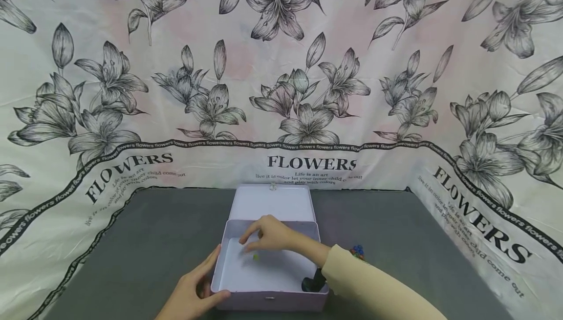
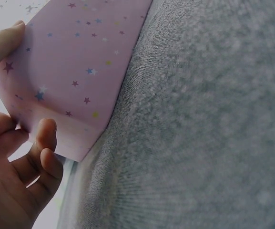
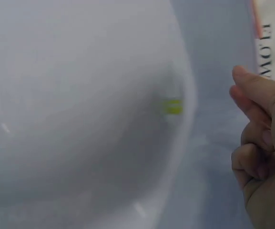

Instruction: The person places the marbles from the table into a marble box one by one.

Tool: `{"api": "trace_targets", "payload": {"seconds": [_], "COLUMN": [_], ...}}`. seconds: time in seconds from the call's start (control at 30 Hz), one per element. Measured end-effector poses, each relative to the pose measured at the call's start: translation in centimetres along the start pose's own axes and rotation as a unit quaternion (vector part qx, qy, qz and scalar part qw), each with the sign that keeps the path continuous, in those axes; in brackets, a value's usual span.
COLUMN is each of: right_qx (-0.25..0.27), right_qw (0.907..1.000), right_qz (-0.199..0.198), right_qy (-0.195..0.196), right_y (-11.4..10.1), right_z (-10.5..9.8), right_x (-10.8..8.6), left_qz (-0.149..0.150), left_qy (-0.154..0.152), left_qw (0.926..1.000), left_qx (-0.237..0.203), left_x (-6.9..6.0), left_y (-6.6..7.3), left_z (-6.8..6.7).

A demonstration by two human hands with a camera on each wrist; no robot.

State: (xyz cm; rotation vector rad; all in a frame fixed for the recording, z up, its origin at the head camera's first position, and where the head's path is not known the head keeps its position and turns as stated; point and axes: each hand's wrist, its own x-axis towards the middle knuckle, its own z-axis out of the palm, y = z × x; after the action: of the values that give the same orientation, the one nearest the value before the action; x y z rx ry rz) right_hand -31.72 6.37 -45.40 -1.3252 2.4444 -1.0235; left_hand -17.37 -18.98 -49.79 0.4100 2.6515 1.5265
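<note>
A pink, star-printed box (image 1: 271, 302) with a pale interior stands open on the grey table, its hinged lid (image 1: 273, 202) tipped back. My left hand (image 1: 193, 283) holds the box's near left corner, with the thumb on the front and fingers along the left side; the left wrist view shows the starred wall (image 2: 75, 62) beside those fingers. Over the inside of the box hovers my right hand (image 1: 268, 234), fingers loosely bent, nothing visible between them. Below it, on the box floor, lies a small yellow-green piece (image 1: 256, 257), blurred in the right wrist view (image 3: 173, 106).
A black rounded object (image 1: 312, 283) shows at the box's near right corner, partly behind the cream sleeve (image 1: 369, 281). Beyond the sleeve is a small multicoloured cluster (image 1: 357, 250), mostly hidden. A flower-printed cloth (image 1: 211, 163) hangs behind the grey table (image 1: 167, 232).
</note>
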Motion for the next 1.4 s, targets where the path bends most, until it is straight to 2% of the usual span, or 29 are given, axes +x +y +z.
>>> {"api": "trace_targets", "payload": {"seconds": [0.17,0.43,0.67,0.9,1.23,1.4], "right_qx": [0.042,0.074,0.077,0.073,0.044,0.042], "right_qw": [0.9987,0.9911,0.9830,0.9734,0.9547,0.9396], "right_qz": [0.013,0.048,0.040,0.078,0.131,0.169], "right_qy": [0.027,0.100,0.162,0.202,0.263,0.294], "right_y": [-1.1,-2.4,-3.1,-2.3,0.7,2.5], "right_z": [-1.9,-5.5,-7.5,-8.6,-9.7,-9.5], "right_x": [-0.3,-1.4,-4.5,-8.2,-14.2,-17.3], "left_qz": [0.005,-0.013,-0.010,-0.012,-0.003,-0.002], "left_qy": [-0.001,0.009,0.008,0.002,0.000,0.000], "left_qw": [1.0000,0.9999,0.9999,0.9999,0.9999,0.9998], "left_qx": [-0.003,0.001,-0.002,-0.008,-0.014,-0.018], "left_x": [0.1,0.0,0.1,0.0,0.0,0.0], "left_y": [-0.1,0.1,0.1,0.1,-0.1,-0.1], "left_z": [0.2,0.1,0.1,0.0,0.0,0.0]}}
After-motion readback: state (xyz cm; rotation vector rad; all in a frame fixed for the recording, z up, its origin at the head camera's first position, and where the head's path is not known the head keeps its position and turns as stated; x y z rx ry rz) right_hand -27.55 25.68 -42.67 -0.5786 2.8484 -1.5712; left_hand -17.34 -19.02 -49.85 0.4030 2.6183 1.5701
